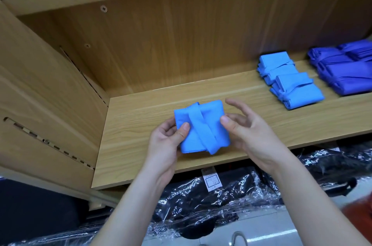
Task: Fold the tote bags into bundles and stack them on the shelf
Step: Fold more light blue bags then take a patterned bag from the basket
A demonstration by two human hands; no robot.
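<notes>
My left fingers (168,126) curl under the light blue tote bundle (209,113) and my thumb presses on top, so my left hand (167,145) pinches it and it cannot flop open. My right fingers (237,104) are spread and loose. Only the thumb tip of my right hand (251,135) touches the bundle's right edge, I think to steady it. The bundle is up in the air, just over the front part of the shelf (141,124), not set down yet.

The bag's own strap (201,130) goes round the middle — that keeps the folds tight, so this one looks done and ready to stack.

Now I count. One bundle is in my hands. To the right on the shelf are two light blue piles, the back pile (275,66) and the front pile (296,92), each tied the same way. I cannot tell how many bundles are in each. Right of them sits a heap of darker blue bags (346,76) — I cannot count those either. So like goes with like, and I think mine belongs by the light blue ones.

Under the shelf lie black things in shiny plastic wrap (201,201), one with a white label (211,180).
</notes>
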